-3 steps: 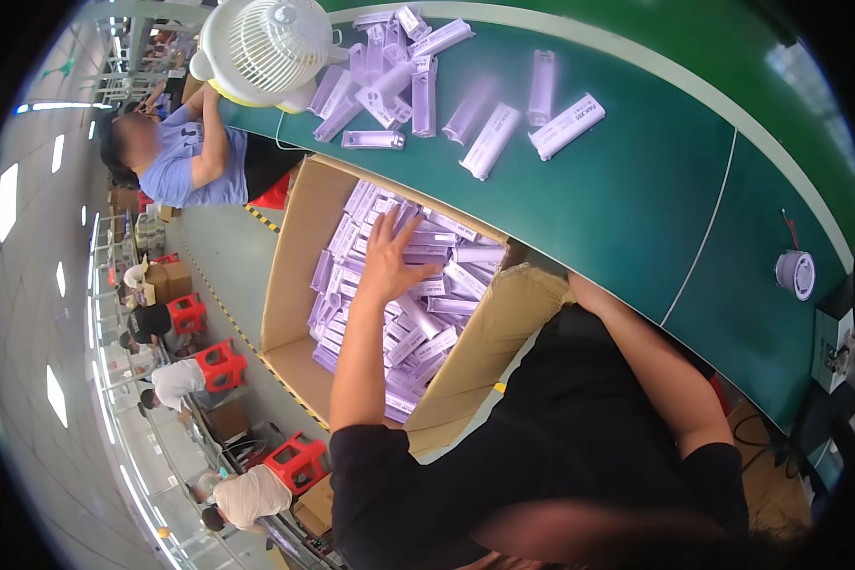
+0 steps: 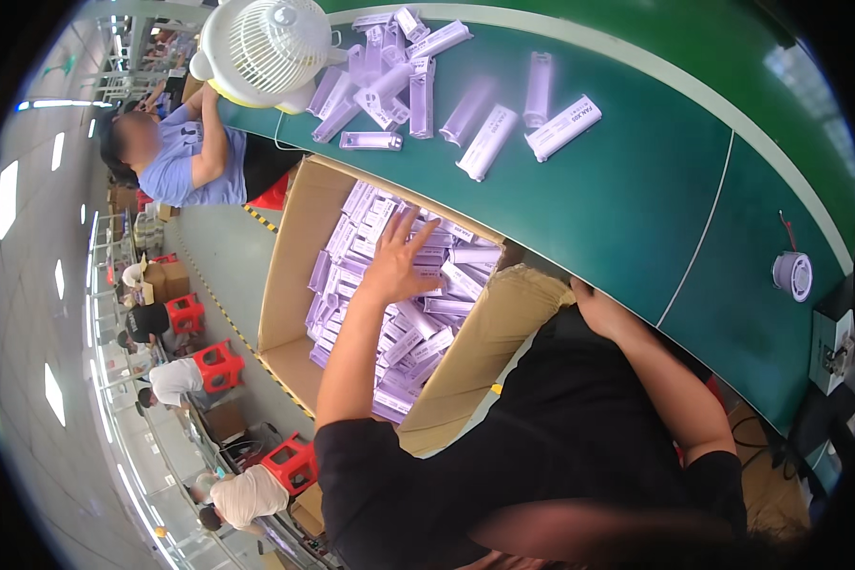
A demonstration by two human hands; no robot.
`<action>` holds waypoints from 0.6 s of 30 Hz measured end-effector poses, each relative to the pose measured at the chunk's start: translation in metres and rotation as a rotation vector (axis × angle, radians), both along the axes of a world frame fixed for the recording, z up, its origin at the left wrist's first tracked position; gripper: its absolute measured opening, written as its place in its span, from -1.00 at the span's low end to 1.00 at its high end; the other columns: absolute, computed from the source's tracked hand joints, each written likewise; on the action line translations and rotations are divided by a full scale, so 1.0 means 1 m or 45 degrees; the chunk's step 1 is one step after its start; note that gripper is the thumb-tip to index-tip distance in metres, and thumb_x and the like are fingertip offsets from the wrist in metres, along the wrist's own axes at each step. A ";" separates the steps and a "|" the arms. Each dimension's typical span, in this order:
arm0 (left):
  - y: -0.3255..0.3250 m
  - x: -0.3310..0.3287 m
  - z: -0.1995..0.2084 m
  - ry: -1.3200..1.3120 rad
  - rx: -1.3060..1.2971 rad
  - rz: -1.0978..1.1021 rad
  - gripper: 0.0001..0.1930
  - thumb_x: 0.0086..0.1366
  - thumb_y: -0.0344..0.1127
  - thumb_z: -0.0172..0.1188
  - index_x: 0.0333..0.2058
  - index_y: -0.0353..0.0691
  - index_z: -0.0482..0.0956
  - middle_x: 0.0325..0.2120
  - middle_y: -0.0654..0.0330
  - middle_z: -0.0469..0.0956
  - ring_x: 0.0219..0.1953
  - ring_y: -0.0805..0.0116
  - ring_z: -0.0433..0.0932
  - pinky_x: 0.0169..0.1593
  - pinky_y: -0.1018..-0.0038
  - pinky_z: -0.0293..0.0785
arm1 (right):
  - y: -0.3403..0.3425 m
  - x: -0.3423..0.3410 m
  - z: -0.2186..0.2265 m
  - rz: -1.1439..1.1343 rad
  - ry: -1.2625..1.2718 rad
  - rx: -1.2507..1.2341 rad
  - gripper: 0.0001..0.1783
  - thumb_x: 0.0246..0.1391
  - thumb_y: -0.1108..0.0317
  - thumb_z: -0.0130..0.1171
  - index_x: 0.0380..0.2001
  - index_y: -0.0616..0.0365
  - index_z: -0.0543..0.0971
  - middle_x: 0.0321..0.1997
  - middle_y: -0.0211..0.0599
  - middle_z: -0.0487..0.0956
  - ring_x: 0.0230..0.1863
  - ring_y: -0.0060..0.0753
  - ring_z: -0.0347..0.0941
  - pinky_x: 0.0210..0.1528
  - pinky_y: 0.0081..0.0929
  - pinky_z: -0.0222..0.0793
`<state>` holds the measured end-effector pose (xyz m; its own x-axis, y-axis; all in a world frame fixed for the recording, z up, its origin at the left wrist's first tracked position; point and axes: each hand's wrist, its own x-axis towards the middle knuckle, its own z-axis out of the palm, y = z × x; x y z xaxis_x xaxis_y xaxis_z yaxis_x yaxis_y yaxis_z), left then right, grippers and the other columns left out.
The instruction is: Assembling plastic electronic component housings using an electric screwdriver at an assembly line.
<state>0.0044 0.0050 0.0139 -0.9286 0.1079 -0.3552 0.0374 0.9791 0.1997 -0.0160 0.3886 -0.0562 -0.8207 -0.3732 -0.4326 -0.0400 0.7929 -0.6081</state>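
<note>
My left hand [image 2: 399,264] is over a cardboard box [image 2: 288,275] filled with pale purple plastic housings [image 2: 418,332]. Its fingers are spread above the pieces, and nothing is held in them. The housings are long, hollow shells with printed labels, lying in loose layers. My right hand [image 2: 594,309] is at the table's near edge, beside the box's creased flap [image 2: 508,309]. Its fingers are mostly hidden, so I cannot tell whether they grip anything.
More purple housings [image 2: 487,142] lie scattered on the green table [image 2: 598,209]. A white caged fan [image 2: 266,52] is at the far left, near a person [image 2: 195,157] in a blue shirt. A small round motor [image 2: 793,274] with wires lies to the right. Red stools [image 2: 220,366] stand leftward.
My left hand has moved slightly to the right over the housings, its fingers still spread. More of my right hand shows at the table's edge.
</note>
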 end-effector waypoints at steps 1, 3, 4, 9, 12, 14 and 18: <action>0.004 -0.001 -0.002 0.004 0.001 -0.001 0.13 -0.11 0.00 0.64 0.47 0.21 0.27 0.53 -0.05 0.07 0.54 -0.31 -0.02 0.53 -0.07 0.11 | 0.009 0.009 0.014 -0.051 0.177 -0.023 -0.53 0.35 0.08 0.17 0.18 0.12 0.60 0.13 0.04 0.64 0.16 0.08 0.57 0.25 -0.08 0.45; 0.013 -0.008 -0.008 -0.130 -0.054 -0.084 0.21 -0.12 -0.03 0.64 0.52 0.26 0.13 0.55 -0.01 0.00 0.54 -0.31 -0.02 0.52 -0.13 0.14 | 0.028 0.019 0.039 -0.022 0.160 -0.185 -0.54 0.34 0.12 0.19 0.17 0.15 0.59 0.12 0.03 0.64 0.15 0.09 0.57 0.22 -0.09 0.47; 0.014 -0.012 -0.010 -0.230 -0.108 -0.114 0.28 -0.13 0.00 0.65 0.54 0.30 0.03 0.56 0.00 -0.04 0.54 -0.33 -0.05 0.47 -0.28 0.19 | 0.035 0.023 0.050 0.020 0.143 -0.353 -0.55 0.33 0.16 0.21 0.16 0.18 0.59 0.10 0.01 0.64 0.14 0.09 0.58 0.20 -0.10 0.48; 0.025 -0.010 -0.024 -0.187 -0.267 -0.100 0.34 -0.15 0.09 0.67 0.55 0.32 -0.04 0.55 0.01 -0.07 0.54 -0.39 -0.09 0.36 -0.47 0.24 | 0.054 0.025 0.104 0.372 0.052 -0.803 -0.54 0.25 0.25 0.31 0.17 0.15 0.57 0.16 -0.03 0.61 0.18 0.07 0.55 0.20 -0.18 0.50; 0.024 -0.009 -0.030 -0.166 -0.326 -0.086 0.35 -0.15 0.07 0.67 0.56 0.33 -0.06 0.56 -0.02 -0.12 0.48 -0.39 0.06 0.35 -0.36 0.32 | 0.064 0.018 0.133 0.379 0.224 -0.828 -0.56 0.19 0.32 0.36 0.13 0.13 0.59 0.12 -0.09 0.63 0.09 -0.01 0.60 0.11 -0.22 0.54; 0.021 -0.011 -0.025 -0.125 -0.382 -0.098 0.34 -0.15 0.05 0.66 0.56 0.32 -0.05 0.56 -0.06 -0.12 0.41 -0.32 0.22 0.31 -0.17 0.44 | 0.069 0.012 0.142 0.260 0.413 -0.842 -0.60 0.11 0.43 0.40 0.05 0.16 0.63 0.02 -0.13 0.68 -0.02 -0.06 0.63 0.02 -0.27 0.57; 0.017 -0.012 -0.016 -0.085 -0.367 -0.142 0.29 -0.12 0.04 0.63 0.55 0.27 0.00 0.54 -0.11 -0.05 0.34 -0.26 0.35 0.27 0.05 0.54 | 0.083 0.007 0.137 -0.052 0.595 -0.908 -0.68 0.07 0.62 0.32 -0.07 0.24 0.66 -0.16 -0.12 0.70 -0.16 -0.12 0.66 -0.06 -0.35 0.56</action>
